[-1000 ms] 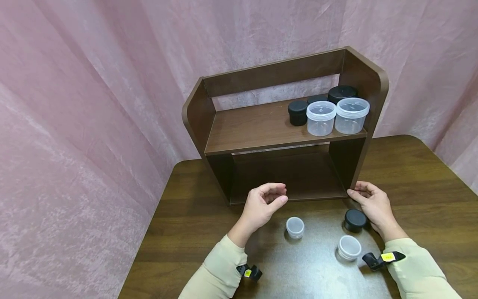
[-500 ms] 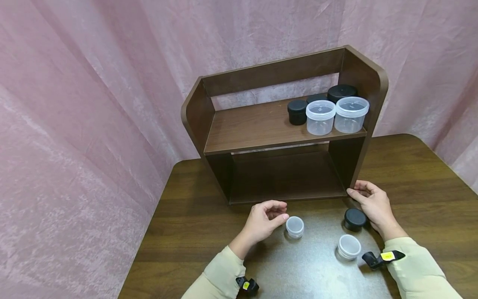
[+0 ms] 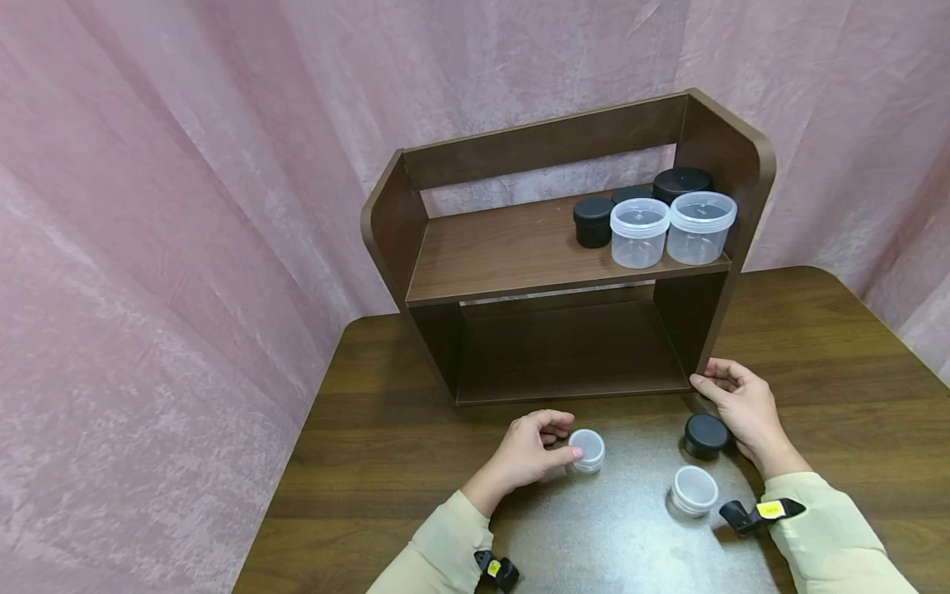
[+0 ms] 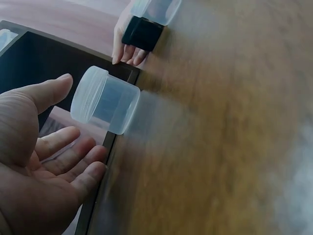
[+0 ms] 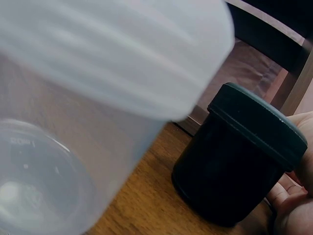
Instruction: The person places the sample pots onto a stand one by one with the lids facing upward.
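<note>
In the head view a small clear jar with a frosted lid (image 3: 587, 450) stands upright on the table, just right of my left hand (image 3: 530, 450). My left thumb overlaps the lid's edge there. The left wrist view shows the thumb and relaxed fingers (image 4: 68, 152) spread to either side of the jar (image 4: 105, 100), with a gap between. My right hand (image 3: 742, 408) rests at the lower right front corner of the brown shelf (image 3: 564, 289), fingertips touching it. Beside that hand stand a small black jar (image 3: 705, 436) and a second clear jar (image 3: 693, 492), large in the right wrist view.
On the upper shelf board, towards the right, stand two larger clear jars (image 3: 640, 235) in front of several black jars (image 3: 592, 223). A pink curtain (image 3: 185, 247) hangs behind the wooden table (image 3: 356, 462). Each sleeve carries a black wrist mount (image 3: 760, 513).
My left hand has come down from in front of the lower shelf to the small clear jar's left side. The right hand has stayed at the shelf corner, and the jars have not moved.
</note>
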The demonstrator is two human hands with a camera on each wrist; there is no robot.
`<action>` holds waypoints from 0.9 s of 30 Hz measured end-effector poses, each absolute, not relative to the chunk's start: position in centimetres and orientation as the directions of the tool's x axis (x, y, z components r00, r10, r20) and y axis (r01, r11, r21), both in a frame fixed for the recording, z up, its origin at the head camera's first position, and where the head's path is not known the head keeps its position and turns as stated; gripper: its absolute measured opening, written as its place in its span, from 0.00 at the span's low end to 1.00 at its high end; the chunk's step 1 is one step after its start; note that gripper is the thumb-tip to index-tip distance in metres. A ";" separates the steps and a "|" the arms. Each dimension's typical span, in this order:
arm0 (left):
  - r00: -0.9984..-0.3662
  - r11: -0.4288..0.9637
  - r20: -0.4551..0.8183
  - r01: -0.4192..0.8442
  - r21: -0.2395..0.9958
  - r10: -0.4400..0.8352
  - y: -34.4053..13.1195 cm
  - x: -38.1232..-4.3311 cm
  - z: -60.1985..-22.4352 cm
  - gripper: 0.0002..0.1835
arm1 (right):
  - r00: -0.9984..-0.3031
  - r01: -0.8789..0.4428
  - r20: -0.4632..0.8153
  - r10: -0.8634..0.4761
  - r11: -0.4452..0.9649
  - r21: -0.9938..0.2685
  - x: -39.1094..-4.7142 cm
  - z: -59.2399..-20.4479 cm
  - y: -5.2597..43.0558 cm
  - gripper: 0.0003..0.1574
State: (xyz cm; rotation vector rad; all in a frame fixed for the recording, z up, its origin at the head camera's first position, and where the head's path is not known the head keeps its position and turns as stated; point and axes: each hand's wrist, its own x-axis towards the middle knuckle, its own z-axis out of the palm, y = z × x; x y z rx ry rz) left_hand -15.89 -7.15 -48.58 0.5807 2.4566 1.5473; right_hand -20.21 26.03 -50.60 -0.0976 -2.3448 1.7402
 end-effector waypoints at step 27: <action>-0.877 0.467 0.020 0.275 0.841 0.481 -6.5 -15.8 -48.4 0.27 | -0.971 -0.083 0.144 0.192 0.294 -0.952 -20.3 -50.7 26.0 0.20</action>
